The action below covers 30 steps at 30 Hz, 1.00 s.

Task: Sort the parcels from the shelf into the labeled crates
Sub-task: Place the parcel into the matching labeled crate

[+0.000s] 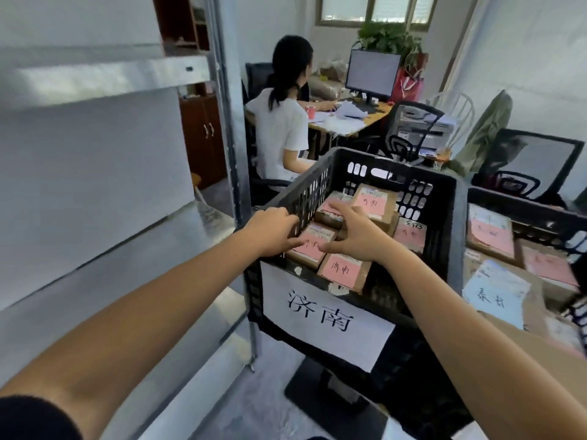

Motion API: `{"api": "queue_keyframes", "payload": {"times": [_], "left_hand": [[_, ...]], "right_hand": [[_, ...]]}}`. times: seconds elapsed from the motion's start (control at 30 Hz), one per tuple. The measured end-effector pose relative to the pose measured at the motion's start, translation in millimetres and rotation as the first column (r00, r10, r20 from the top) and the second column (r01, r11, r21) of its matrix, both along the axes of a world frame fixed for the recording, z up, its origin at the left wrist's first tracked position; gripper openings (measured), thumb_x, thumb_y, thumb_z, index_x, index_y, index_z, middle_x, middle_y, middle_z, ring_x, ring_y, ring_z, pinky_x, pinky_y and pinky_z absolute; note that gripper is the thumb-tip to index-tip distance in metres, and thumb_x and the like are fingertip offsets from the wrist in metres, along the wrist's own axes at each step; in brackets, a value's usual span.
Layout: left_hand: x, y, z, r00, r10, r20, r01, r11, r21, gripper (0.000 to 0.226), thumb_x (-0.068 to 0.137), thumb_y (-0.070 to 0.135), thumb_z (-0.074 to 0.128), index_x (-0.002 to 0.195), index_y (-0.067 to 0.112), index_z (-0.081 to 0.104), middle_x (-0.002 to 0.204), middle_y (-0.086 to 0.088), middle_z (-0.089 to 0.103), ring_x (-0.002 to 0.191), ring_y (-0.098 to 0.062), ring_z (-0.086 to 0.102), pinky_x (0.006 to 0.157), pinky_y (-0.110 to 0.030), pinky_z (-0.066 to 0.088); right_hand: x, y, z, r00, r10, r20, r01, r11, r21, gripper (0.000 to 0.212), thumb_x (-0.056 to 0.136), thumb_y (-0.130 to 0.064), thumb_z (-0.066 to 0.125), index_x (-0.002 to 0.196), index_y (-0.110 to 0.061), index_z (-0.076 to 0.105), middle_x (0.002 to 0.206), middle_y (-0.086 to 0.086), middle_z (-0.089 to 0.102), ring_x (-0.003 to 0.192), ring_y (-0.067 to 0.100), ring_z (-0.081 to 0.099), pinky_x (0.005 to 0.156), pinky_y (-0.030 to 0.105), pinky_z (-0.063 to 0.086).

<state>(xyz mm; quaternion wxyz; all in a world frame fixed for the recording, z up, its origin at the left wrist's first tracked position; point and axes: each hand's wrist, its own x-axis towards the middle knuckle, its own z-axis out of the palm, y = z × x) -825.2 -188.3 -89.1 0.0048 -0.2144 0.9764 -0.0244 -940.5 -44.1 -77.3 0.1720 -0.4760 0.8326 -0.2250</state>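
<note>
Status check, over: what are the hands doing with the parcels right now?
Left hand at left rim of crate, touching pink-labelled parcel, grip unclear. Right hand open, spread over same parcel. Crate already holds several parcels. Nothing in the way.

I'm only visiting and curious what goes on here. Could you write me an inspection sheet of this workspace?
Surface: metal shelf on the left; grey floor below.
Job's things: black crate with a white paper label, holding brown parcels with pink slips; second crate to its right holds parcels with pink and blue slips.
Clutter: nothing seen.
Hands: left hand at the crate's left wall, over a parcel, grip unclear; right hand spread over the parcels.
Cables: nothing seen.
Surroundings: seated person at a desk with a monitor; plant; office chairs.
</note>
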Motion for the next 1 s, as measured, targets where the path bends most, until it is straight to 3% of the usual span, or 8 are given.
{"api": "queue_keyframes", "payload": {"times": [0.2,0.4,0.63,0.8,1.0], "left_hand": [[85,51,5,0.97,0.18,-0.167,-0.171,0.983,0.064,0.061,0.09,0.049,0.049,0.14,0.015,0.038,0.136,-0.005,0.046,0.122,-0.02,0.045,0.098,-0.031,0.04],[184,116,-24,0.908,0.404,-0.116,-0.388,0.912,0.135,0.06,0.093,0.046,0.047,0.142,0.014,0.033,0.145,-0.006,0.037,0.129,-0.023,0.038,0.103,-0.033,0.033],[298,151,-29,0.714,0.689,-0.123,-0.67,0.724,0.166,0.066,0.09,0.05,0.05,0.143,0.016,0.031,0.145,-0.006,0.037,0.127,-0.022,0.04,0.105,-0.033,0.034],[345,171,-30,0.627,0.769,-0.125,-0.758,0.639,0.128,0.069,0.089,0.053,0.048,0.144,0.016,0.028,0.147,-0.006,0.034,0.131,-0.023,0.036,0.107,-0.034,0.032],[415,213,-46,0.503,0.862,-0.061,-0.846,0.505,0.169,0.07,0.092,0.053,0.044,0.147,0.019,0.019,0.155,-0.005,0.02,0.141,-0.022,0.021,0.113,-0.034,0.019]], "right_hand": [[44,21,19,0.98,0.197,-0.017,-0.197,0.966,-0.169,0.083,0.08,-0.036,0.071,0.147,-0.022,0.023,0.15,0.005,0.024,0.137,0.024,0.026,0.109,0.037,0.026],[127,20,3,0.884,0.465,0.044,-0.443,0.865,-0.235,0.078,0.082,-0.033,0.07,0.145,-0.02,0.026,0.147,0.003,0.024,0.136,0.019,0.029,0.104,0.025,0.027],[218,22,-14,0.72,0.691,0.063,-0.67,0.715,-0.201,0.08,0.082,-0.037,0.069,0.146,-0.022,0.022,0.149,0.003,0.022,0.138,0.021,0.023,0.109,0.032,0.025],[260,28,-20,0.647,0.762,0.033,-0.751,0.645,-0.142,0.083,0.081,-0.041,0.068,0.147,-0.025,0.02,0.15,0.002,0.022,0.139,0.022,0.02,0.113,0.038,0.025],[329,38,-27,0.565,0.825,0.032,-0.821,0.566,-0.074,0.082,0.084,-0.046,0.063,0.148,-0.023,0.017,0.153,0.002,0.02,0.141,0.023,0.02,0.114,0.039,0.023]]}}
